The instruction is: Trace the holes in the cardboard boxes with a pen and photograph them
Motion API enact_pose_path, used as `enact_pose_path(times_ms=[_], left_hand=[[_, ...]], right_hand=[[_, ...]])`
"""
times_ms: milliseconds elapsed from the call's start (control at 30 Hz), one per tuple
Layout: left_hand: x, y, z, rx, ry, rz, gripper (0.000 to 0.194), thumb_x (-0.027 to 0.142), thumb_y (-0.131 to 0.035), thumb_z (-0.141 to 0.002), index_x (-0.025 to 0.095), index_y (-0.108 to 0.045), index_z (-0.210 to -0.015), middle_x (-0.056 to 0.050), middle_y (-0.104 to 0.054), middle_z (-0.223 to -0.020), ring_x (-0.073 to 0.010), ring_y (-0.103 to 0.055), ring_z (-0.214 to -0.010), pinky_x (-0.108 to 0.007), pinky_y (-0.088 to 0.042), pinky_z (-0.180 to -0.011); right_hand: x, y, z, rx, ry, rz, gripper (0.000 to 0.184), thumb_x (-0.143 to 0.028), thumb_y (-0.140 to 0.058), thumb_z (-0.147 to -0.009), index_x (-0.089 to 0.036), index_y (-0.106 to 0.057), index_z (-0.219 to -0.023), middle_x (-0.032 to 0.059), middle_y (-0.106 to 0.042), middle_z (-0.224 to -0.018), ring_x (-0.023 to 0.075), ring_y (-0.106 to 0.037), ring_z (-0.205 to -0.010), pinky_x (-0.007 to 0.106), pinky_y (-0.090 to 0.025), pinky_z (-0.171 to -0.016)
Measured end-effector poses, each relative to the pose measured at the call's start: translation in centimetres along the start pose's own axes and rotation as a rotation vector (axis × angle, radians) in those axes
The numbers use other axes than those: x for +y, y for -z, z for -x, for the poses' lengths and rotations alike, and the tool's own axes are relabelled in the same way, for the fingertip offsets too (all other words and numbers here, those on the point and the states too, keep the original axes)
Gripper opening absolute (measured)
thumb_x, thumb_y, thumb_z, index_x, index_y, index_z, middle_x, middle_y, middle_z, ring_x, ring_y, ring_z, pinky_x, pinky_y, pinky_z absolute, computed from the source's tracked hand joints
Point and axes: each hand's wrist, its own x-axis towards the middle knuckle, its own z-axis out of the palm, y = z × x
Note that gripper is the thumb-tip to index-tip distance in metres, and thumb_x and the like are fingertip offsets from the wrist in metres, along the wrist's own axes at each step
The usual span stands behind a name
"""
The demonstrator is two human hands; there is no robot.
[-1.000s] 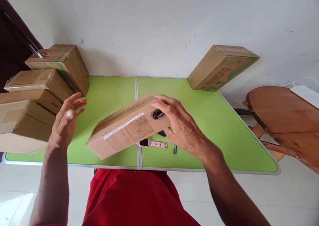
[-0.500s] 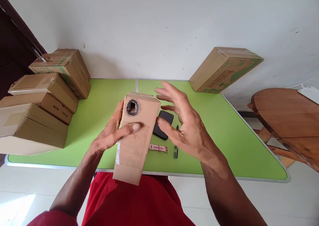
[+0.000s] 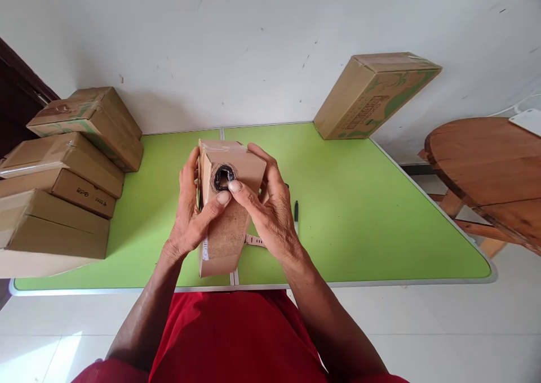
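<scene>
Over the light-green, metal-edged surface (image 3: pixel 346 225), left hand (image 3: pixel 188 219) and right hand (image 3: pixel 276 219) grip a long brown cardboard box (image 3: pixel 228 231) mid-frame; its round black-rimmed hole (image 3: pixel 224 178) is already open; remaining work, unclear.

Over a green table (image 3: pixel 359 214), the left hand (image 3: pixel 189 211) and right hand (image 3: pixel 273 214) hold a cardboard box (image 3: pixel 228 228) with a black-rimmed hole (image 3: pixel 224 179).

Four cartons (image 3: pixel 63 183) stand left; wooden table (image 3: pixel 486 169) right.
</scene>
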Motion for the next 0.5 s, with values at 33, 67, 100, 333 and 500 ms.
enact_pose_path(times_ms=[33, 67, 100, 333, 500], left_hand=[[0.1, -0.2, -0.2, 0.001, 0.006, 0.004, 0.094, 0.078, -0.075, -0.092, 0.034, -0.047, -0.169, -0.013, -0.052, -0.166, -0.0423, -0.044, -0.161, -0.066, -0.035, -0.136], [0.2, -0.4, -0.2, 0.004, 0.016, 0.012, 0.094, 0.079, -0.073, -0.093, 0.033, -0.045, -0.17, -0.013, -0.051, -0.168, -0.0419, -0.043, -0.162, -0.065, -0.032, -0.137], [0.4, -0.6, -0.2, 0.011, 0.024, 0.014, 0.094, 0.079, -0.072, -0.094, 0.032, -0.044, -0.17, -0.013, -0.05, -0.169, -0.0415, -0.042, -0.161, -0.064, -0.032, -0.137], [1.6, -1.4, 0.2, 0.095, 0.048, -0.015, 0.085, 0.078, -0.072, -0.095, 0.032, -0.052, -0.164, -0.013, -0.055, -0.166, -0.0375, -0.051, -0.155, -0.057, -0.038, -0.134], [1.8, -0.9, -0.3, 0.089, 0.074, -0.003, 0.084, 0.078, -0.069, -0.094, 0.029, -0.053, -0.161, -0.014, -0.062, -0.157, -0.0386, -0.06, -0.145, -0.058, -0.046, -0.127]], right_hand=[[-0.1, -0.1, -0.1, 0.017, 0.011, 0.016, 0.074, -0.051, -0.089, -0.092, -0.033, -0.055, -0.155, 0.0087, -0.068, -0.158, 0.0315, -0.07, -0.139, 0.049, -0.064, -0.115], [-0.1, -0.3, -0.1, 0.032, 0.021, 0.031, 0.073, -0.051, -0.089, -0.092, -0.031, -0.055, -0.154, 0.0095, -0.069, -0.156, 0.0318, -0.07, -0.138, 0.05, -0.064, -0.116], [0.0, -0.4, -0.1, 0.044, 0.029, 0.044, 0.071, -0.05, -0.088, -0.093, -0.03, -0.055, -0.152, 0.0101, -0.07, -0.154, 0.0316, -0.07, -0.138, 0.05, -0.063, -0.116], [0.5, -0.7, 0.4, 0.09, 0.118, 0.23, 0.059, -0.046, -0.074, -0.102, -0.028, -0.051, -0.153, 0.0132, -0.069, -0.156, 0.0315, -0.07, -0.139, 0.053, -0.063, -0.116], [0.4, -1.1, 0.7, 0.102, 0.15, 0.321, 0.059, -0.049, -0.075, -0.103, -0.029, -0.051, -0.153, 0.0136, -0.068, -0.156, 0.0325, -0.069, -0.14, 0.055, -0.061, -0.116]])
